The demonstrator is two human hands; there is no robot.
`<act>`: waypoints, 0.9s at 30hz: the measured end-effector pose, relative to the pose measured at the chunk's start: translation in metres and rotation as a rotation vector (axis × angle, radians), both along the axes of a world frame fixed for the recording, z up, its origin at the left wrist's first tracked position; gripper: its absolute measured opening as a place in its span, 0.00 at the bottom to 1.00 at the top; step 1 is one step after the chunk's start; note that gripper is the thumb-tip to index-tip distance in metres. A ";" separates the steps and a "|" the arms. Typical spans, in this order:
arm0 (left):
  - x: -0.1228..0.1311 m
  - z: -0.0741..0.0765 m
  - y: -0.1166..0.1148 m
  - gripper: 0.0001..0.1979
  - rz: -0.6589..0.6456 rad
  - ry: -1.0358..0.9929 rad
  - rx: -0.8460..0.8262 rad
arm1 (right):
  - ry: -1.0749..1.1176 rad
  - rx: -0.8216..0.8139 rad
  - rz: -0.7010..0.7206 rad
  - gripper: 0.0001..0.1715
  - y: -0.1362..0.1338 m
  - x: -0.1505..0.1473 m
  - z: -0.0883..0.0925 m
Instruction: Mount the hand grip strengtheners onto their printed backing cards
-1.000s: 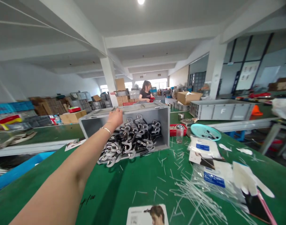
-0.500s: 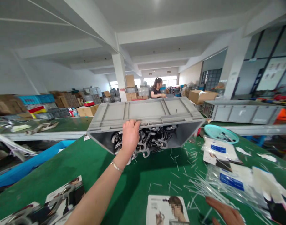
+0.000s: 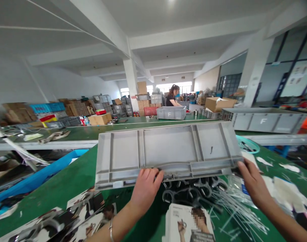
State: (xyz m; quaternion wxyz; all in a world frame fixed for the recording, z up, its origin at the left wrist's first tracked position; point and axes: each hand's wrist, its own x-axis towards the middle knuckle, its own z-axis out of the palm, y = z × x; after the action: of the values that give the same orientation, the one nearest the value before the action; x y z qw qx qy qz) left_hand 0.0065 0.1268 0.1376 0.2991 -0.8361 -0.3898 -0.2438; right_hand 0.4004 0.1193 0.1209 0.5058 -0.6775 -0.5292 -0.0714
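Note:
A grey plastic crate (image 3: pixel 168 151) is tipped toward me so its ribbed side faces up. My left hand (image 3: pixel 144 190) grips its near rim at the handle slot. My right hand (image 3: pixel 251 181) holds the crate's right corner, fingers curled round the edge. Black and silver metal tools (image 3: pixel 193 191) lie spilling from under the crate onto the green table (image 3: pixel 78 174). Printed packaging cards (image 3: pixel 188 223) lie just in front of the tools.
More printed cards (image 3: pixel 68 218) lie at the left. Thin white plastic ties (image 3: pixel 234 208) and plastic bags (image 3: pixel 284 188) cover the right. A blue bin (image 3: pixel 37 176) stands at the table's left edge. Other grey crates (image 3: pixel 261 120) and a person (image 3: pixel 173 95) are further back.
The crate has been pulled nearer and tipped further over, hiding most of the tools. My right hand has come up and gripped its right corner.

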 end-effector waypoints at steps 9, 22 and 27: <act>-0.002 -0.068 -0.036 0.16 -0.101 -0.026 0.066 | 0.405 -0.001 0.070 0.30 -0.049 0.000 -0.054; -0.034 0.042 0.062 0.23 -0.092 0.028 -0.007 | 0.313 0.121 0.256 0.24 0.045 0.004 0.038; -0.016 0.099 0.156 0.28 0.045 -0.100 -0.034 | 0.174 0.079 0.246 0.27 0.097 -0.012 0.031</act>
State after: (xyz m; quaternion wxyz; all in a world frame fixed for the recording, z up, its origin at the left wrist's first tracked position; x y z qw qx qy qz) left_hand -0.0100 0.2833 0.2363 0.2702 -0.8190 -0.4270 -0.2719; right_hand 0.3882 0.2160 0.1520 0.5808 -0.5908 -0.5592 0.0294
